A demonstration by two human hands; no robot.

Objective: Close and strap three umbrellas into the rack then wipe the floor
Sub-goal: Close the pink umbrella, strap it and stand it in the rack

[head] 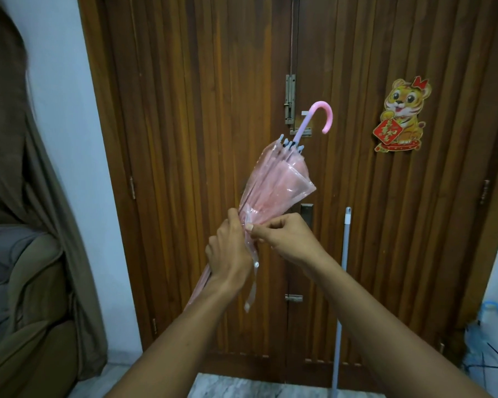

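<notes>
A closed pink see-through umbrella [279, 179] is held tilted in front of the wooden door, its pink hooked handle [324, 114] pointing up and to the right. My left hand [230, 251] is wrapped around the folded canopy near its narrow lower part. My right hand [285, 235] pinches the canopy's plastic folds just right of my left hand. The clear strap [252, 291] with a white snap hangs loose below my hands. The umbrella's tip is hidden behind my left forearm.
A grey mop pole [341, 288] leans against the door at the right. A blue-handled umbrella [492, 308] stands in the right corner by a dark wire rack [483, 366]. A sofa [20, 282] and curtain fill the left side. Marble floor [242, 387] lies below.
</notes>
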